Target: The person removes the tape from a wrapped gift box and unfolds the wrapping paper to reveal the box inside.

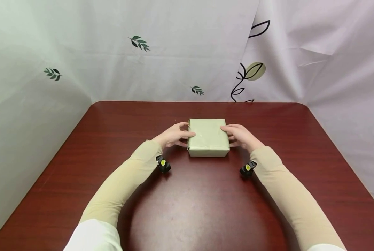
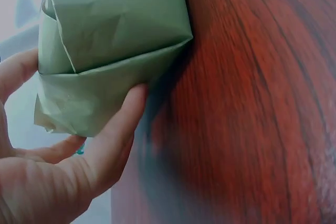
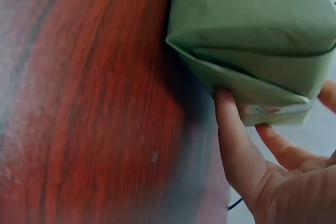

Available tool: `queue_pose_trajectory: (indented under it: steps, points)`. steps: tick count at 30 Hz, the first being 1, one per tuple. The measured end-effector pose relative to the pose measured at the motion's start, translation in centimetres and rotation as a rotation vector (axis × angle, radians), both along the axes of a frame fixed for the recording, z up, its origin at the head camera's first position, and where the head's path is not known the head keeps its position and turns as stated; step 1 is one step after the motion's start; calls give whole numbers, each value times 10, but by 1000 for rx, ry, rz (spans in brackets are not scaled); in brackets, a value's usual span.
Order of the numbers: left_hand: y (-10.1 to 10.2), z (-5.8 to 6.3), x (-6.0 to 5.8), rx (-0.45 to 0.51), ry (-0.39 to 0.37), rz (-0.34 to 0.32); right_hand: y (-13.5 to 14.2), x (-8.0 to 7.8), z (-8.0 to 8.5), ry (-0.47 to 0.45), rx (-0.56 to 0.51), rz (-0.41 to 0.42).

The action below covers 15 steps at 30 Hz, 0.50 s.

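A box wrapped in pale green paper (image 1: 208,134) is on the table, toward its far half. My left hand (image 1: 174,135) holds its left end, with the thumb over the top edge and the other fingers spread along the side. At the opposite end, my right hand (image 1: 241,135) grips in a matching way. Folded paper flaps (image 2: 79,100) show at the left end in the left wrist view. A shiny strip of clear tape (image 3: 283,109) crosses the folded end in the right wrist view. The box's underside is hidden.
The dark red wood-grain table (image 1: 199,209) has rounded far corners. A pale curtain (image 1: 174,52) with leaf prints hangs behind it and along both sides. A small black camera (image 1: 163,164) is strapped at the left wrist, another black camera (image 1: 248,169) at the right.
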<state>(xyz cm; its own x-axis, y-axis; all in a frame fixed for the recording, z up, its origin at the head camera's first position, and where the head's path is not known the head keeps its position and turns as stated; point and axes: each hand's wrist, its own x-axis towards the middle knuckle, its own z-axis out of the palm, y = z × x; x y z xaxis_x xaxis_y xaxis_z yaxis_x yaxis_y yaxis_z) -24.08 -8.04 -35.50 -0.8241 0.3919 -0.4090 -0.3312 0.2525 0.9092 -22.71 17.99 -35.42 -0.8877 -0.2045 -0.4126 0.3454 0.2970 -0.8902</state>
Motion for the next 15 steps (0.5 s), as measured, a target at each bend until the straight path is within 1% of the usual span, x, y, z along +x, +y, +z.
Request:
queue_pose_trajectory:
  steps: [2,7,10,15]
  points:
    - [-1,-2,-2,19,-19,-2,3,-1,-2,-11,-23,11]
    - [-5,-6,-4,67,-70,-2,9,-3,-7,-70,-96,37]
    - [-6,-7,-5,79,-85,1,10,-4,-8,-89,-111,47]
    - [-7,-9,-7,89,-99,7,11,-5,-10,-83,-109,61]
